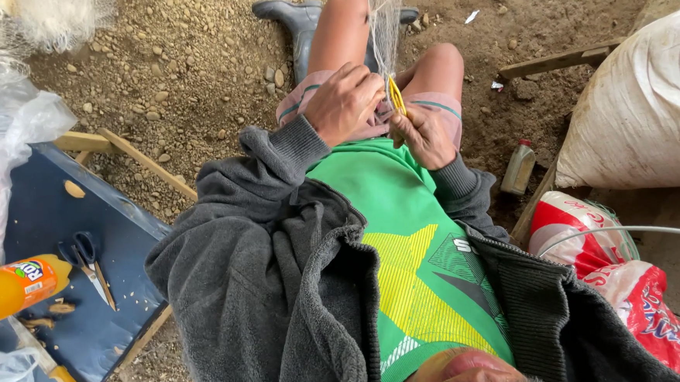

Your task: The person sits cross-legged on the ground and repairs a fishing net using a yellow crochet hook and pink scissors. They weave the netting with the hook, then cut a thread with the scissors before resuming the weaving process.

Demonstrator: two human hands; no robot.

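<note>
A yellow netting needle [395, 96] is pinched upright between the curled fingers of the right hand [424, 136], just above the lap. Beside the needle, the left hand [343, 102] is closed in a loose fist around strands of fine white net [384, 26], which is stretched upward from the needle. Well left of the needle, scissors [88, 262] and an orange bottle [15, 287] are seen on a dark blue board [46, 214].

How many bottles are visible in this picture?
2. An orange bottle lies on the blue board at the left; a small pale bottle stands on the ground by the white sack. Others may be hidden.
</note>
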